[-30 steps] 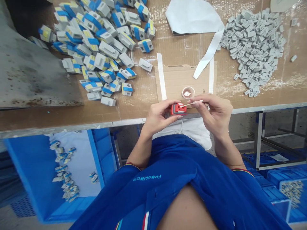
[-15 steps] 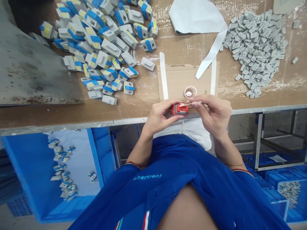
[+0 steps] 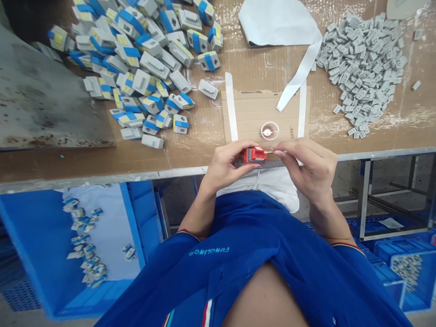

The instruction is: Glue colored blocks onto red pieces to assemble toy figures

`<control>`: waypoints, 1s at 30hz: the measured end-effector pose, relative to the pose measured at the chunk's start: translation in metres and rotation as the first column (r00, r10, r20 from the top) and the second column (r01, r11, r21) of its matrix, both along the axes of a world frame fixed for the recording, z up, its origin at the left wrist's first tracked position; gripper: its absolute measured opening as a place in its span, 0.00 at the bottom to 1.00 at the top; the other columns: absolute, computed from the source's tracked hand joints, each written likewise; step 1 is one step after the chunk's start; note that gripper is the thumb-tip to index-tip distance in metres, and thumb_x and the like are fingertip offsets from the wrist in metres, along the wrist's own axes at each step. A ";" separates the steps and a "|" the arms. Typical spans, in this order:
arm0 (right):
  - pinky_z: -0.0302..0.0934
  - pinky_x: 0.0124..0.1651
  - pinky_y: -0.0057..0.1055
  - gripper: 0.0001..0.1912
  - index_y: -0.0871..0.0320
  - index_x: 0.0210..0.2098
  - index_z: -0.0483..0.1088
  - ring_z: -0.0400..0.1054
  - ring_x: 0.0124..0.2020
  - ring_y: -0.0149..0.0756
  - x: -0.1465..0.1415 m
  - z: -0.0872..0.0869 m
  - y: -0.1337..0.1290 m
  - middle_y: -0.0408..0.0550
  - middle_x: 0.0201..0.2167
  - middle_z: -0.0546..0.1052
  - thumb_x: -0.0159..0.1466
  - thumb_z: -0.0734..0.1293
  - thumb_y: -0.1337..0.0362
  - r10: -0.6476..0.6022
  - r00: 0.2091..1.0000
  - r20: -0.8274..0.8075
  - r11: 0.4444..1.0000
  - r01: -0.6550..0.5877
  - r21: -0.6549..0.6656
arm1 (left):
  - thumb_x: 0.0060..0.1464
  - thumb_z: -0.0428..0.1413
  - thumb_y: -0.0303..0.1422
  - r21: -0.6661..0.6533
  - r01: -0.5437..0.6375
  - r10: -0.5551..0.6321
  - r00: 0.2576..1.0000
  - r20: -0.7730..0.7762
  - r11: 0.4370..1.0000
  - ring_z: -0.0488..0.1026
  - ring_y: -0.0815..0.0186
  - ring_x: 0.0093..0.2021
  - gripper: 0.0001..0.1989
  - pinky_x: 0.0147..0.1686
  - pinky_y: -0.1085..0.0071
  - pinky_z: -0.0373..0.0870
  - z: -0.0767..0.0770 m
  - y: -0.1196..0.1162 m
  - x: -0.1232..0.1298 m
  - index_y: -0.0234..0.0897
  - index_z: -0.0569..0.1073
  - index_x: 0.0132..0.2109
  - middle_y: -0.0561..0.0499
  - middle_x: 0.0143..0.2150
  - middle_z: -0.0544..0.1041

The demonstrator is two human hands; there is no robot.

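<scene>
At the table's front edge, my left hand [image 3: 229, 164] is closed around a red and grey block [image 3: 255, 155], held between thumb and fingers. A thin stick [image 3: 270, 152] is pinched in my right hand [image 3: 304, 165], its tip at the block's right side. Just beyond the block stands a small clear cup [image 3: 269, 131] on a cardboard sheet [image 3: 250, 109] with white tape strips along its sides. What the cup holds is too small to tell.
Grey blocks with blue and yellow bands [image 3: 150, 66] are heaped at the back left, small grey pieces [image 3: 366, 68] at the right. White cloth [image 3: 275, 22] lies between them. A metal sheet [image 3: 51, 100] is far left. Below stands a blue crate [image 3: 37, 254].
My right hand has moved a little to the right, drawing the stick from over the block to its right side. The view has shifted slightly.
</scene>
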State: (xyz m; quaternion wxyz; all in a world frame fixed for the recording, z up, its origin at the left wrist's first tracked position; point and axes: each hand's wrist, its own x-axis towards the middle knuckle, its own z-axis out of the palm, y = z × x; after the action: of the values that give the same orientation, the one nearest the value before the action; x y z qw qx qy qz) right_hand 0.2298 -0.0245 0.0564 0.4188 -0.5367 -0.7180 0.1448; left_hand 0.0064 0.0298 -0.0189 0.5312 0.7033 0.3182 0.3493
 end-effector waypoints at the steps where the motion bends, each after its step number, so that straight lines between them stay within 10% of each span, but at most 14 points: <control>1: 0.78 0.46 0.32 0.06 0.51 0.46 0.83 0.85 0.40 0.37 0.001 0.001 -0.001 0.45 0.40 0.90 0.75 0.72 0.67 0.010 1.000 0.006 1.000 -0.010 -0.008 | 0.61 0.73 0.42 0.001 0.002 -0.002 1.000 -0.003 1.000 0.87 0.60 0.48 0.23 0.48 0.68 0.81 0.000 0.000 0.000 0.37 0.83 0.58 0.42 0.52 0.89; 30: 0.79 0.45 0.33 0.07 0.50 0.45 0.84 0.86 0.40 0.37 0.001 0.001 0.001 0.44 0.40 0.90 0.76 0.71 0.64 0.064 0.990 -0.124 0.988 -0.080 -0.134 | 0.62 0.71 0.45 -0.093 0.017 -0.014 0.999 0.036 0.996 0.87 0.57 0.50 0.24 0.50 0.64 0.82 -0.002 -0.001 -0.002 0.37 0.84 0.59 0.39 0.53 0.89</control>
State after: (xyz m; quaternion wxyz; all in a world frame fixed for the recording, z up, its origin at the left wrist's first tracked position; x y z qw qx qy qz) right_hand 0.2310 -0.0239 0.0571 0.4173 -0.5285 -0.6988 0.2413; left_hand 0.0049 0.0287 -0.0210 0.5716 0.6740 0.3193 0.3421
